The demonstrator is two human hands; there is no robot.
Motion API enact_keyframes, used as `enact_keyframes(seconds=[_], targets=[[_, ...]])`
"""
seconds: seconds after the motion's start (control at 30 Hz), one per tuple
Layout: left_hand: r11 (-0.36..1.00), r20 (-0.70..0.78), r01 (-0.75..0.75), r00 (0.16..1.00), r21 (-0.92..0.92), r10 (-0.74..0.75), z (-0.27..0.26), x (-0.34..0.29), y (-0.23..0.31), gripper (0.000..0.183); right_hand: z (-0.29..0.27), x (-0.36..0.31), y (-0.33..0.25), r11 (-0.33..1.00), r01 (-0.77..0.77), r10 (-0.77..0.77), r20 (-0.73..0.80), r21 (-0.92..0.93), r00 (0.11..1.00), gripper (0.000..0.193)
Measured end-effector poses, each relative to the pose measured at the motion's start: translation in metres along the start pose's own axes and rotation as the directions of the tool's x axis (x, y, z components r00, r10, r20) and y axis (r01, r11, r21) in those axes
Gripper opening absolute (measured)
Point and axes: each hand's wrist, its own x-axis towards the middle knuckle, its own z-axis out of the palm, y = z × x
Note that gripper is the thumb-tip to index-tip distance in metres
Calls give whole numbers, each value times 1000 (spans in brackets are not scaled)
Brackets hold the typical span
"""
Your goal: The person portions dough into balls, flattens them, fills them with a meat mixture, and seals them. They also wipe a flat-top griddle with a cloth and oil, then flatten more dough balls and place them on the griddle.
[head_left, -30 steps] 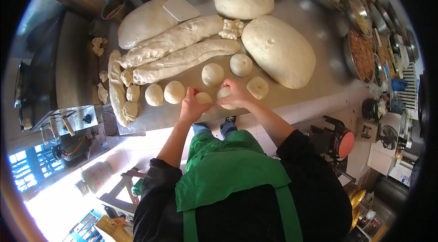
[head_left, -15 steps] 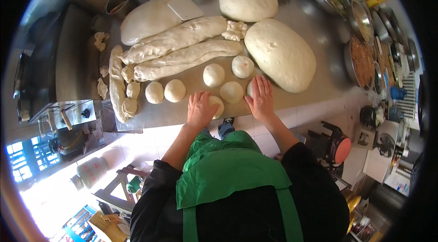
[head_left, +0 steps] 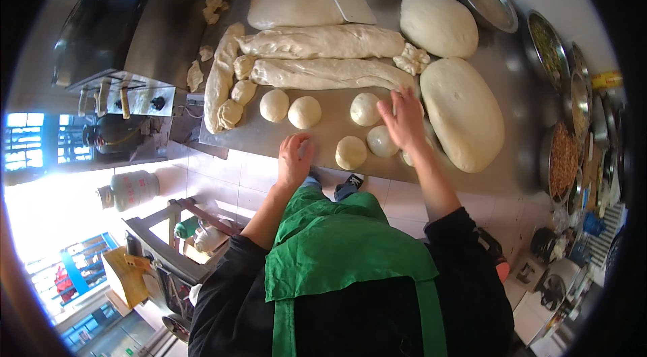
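Several round dough balls lie near the front edge of a metal worktable (head_left: pixel 323 129). My left hand (head_left: pixel 295 160) is at that edge with loosely bent fingers, thumb apart, left of the nearest dough ball (head_left: pixel 351 153) and off it. My right hand (head_left: pixel 407 121) reaches over the right-hand group, fingers stretched and spread. It partly hides two balls and sits beside a shinier dough ball (head_left: pixel 383 141); whether it touches any, I cannot tell. Two more balls, one of them a dough ball (head_left: pixel 304 112), lie farther left. Behind them stretch two long dough rolls (head_left: pixel 323 74).
Large dough mounds (head_left: pixel 464 114) rest at the right, another dough slab (head_left: pixel 293 3) with a white scraper (head_left: pixel 353 5) at the back. A narrow dough strip (head_left: pixel 222 81) lies left. Metal bowls (head_left: pixel 488 0) of fillings line the back and right. A stove (head_left: pixel 135 98) stands left.
The view has turned, so the table's things appear shifted right. My left hand has come off the near dough ball. My right hand has lifted from the edge ball and moved farther over the group.
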Motion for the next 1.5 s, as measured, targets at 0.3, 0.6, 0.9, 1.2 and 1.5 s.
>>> enact_keyframes(seconds=[0.3, 0.6, 0.9, 1.2, 1.5], targets=[[999, -222, -27, 975, -23, 22, -55, 29, -47, 32, 122, 3, -136, 908, 419, -412, -130, 27, 902, 70], [991, 48, 42, 998, 128, -48, -32, 120, -105, 56, 148, 36, -127, 905, -307, 290, 99, 296, 952, 76], [971, 406, 195, 883, 138, -235, -58, 150, -86, 72, 153, 11, -162, 1000, 9, -13, -178, -21, 984, 71], [974, 327, -74, 934, -213, 143, -62, 107, -92, 65, 118, 18, -144, 626, -439, 347, 275, 644, 897, 71], [894, 378, 89, 921, -439, 93, -87, 107, -38, 61, 95, 14, -161, 301, -241, 155, 202, 923, 967, 56]])
